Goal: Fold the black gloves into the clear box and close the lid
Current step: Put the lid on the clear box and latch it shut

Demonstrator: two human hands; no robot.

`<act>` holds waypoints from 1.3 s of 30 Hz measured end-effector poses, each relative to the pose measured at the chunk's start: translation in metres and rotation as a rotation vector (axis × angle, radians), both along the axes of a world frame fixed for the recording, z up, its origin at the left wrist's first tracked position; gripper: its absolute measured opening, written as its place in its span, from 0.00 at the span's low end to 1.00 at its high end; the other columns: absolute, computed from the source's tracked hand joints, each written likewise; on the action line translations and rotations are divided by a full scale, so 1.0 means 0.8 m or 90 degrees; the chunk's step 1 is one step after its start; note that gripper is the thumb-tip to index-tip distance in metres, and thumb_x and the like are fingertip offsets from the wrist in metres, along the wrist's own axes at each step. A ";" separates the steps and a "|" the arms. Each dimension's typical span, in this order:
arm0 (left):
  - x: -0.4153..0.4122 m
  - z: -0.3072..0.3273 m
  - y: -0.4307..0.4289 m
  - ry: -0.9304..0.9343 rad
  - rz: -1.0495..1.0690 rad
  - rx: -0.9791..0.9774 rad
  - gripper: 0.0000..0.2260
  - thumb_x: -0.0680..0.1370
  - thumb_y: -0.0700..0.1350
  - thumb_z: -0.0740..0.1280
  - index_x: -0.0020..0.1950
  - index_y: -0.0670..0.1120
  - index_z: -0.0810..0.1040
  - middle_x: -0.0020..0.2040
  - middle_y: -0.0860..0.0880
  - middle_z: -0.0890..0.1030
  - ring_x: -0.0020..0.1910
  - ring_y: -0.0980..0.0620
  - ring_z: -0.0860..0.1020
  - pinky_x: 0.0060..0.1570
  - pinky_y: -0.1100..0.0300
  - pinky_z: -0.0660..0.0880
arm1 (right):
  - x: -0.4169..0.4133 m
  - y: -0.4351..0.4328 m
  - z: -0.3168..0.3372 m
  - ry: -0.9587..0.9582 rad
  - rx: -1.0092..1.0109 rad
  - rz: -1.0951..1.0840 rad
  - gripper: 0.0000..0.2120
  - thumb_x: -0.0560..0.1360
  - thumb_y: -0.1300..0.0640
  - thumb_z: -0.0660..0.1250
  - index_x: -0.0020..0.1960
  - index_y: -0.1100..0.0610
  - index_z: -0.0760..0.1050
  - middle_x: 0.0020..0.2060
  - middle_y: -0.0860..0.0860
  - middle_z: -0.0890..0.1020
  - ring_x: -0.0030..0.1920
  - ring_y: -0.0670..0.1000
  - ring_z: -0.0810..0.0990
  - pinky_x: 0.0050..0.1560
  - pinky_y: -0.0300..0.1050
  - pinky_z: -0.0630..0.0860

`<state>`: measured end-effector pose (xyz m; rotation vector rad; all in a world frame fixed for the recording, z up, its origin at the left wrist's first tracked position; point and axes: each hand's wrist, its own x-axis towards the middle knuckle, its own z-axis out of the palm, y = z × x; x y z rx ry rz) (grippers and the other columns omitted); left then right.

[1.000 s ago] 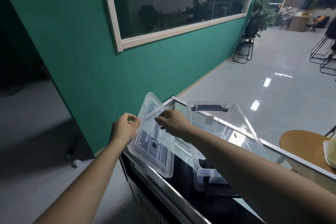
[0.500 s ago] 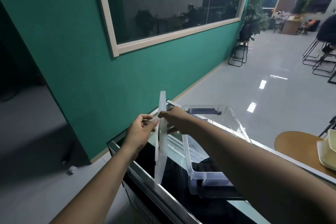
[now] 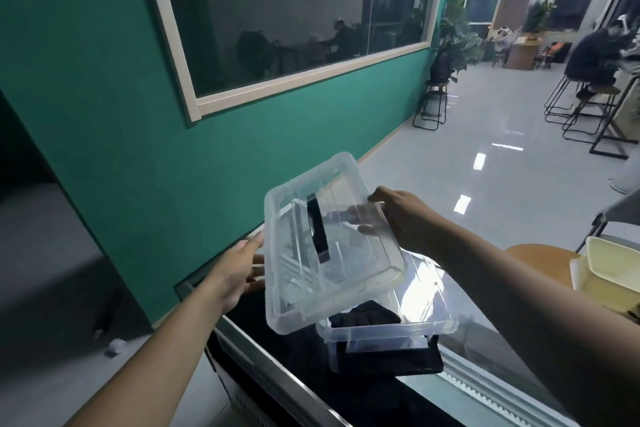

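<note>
The clear lid (image 3: 349, 274) with a black handle hangs tilted above the clear box (image 3: 391, 331), which stands on a dark glass-topped counter. My right hand (image 3: 403, 218) grips the lid's far right edge. My left hand (image 3: 239, 265) touches the lid's left edge, fingers spread. Folded black gloves (image 3: 363, 317) lie inside the box, partly hidden by the lid. A black latch runs along the box's near side.
The counter (image 3: 298, 381) has a metal front rim and a drop to the floor on the left. A green wall with a window stands behind. A round wooden table (image 3: 540, 253) with a pale yellow container (image 3: 613, 263) sits right. Stools and a seated person are far right.
The lid went from standing on edge left of the box to lying handle-up over the box. Both hands moved right with it.
</note>
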<state>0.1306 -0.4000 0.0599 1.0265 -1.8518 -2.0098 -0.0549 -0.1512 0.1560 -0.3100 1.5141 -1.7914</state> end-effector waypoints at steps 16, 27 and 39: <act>-0.086 -0.002 0.090 -0.109 0.010 -0.349 0.11 0.82 0.57 0.71 0.50 0.50 0.79 0.45 0.51 0.81 0.37 0.52 0.75 0.40 0.55 0.72 | -0.060 0.109 -0.081 0.653 0.591 -0.017 0.21 0.85 0.45 0.62 0.47 0.63 0.76 0.42 0.60 0.82 0.43 0.61 0.79 0.40 0.49 0.69; -0.092 -0.008 0.094 -0.163 0.001 -0.335 0.12 0.83 0.57 0.69 0.57 0.48 0.79 0.51 0.48 0.84 0.42 0.49 0.79 0.38 0.56 0.75 | -0.077 0.099 -0.115 0.611 0.592 -0.012 0.18 0.85 0.44 0.61 0.50 0.59 0.73 0.43 0.56 0.81 0.43 0.57 0.78 0.42 0.51 0.73; -0.129 0.014 0.039 -0.213 -0.087 -0.436 0.11 0.85 0.52 0.69 0.58 0.45 0.82 0.55 0.48 0.85 0.51 0.46 0.81 0.49 0.54 0.74 | -0.034 0.111 -0.114 0.046 0.239 0.074 0.15 0.82 0.46 0.72 0.54 0.58 0.74 0.33 0.53 0.79 0.32 0.52 0.79 0.33 0.44 0.73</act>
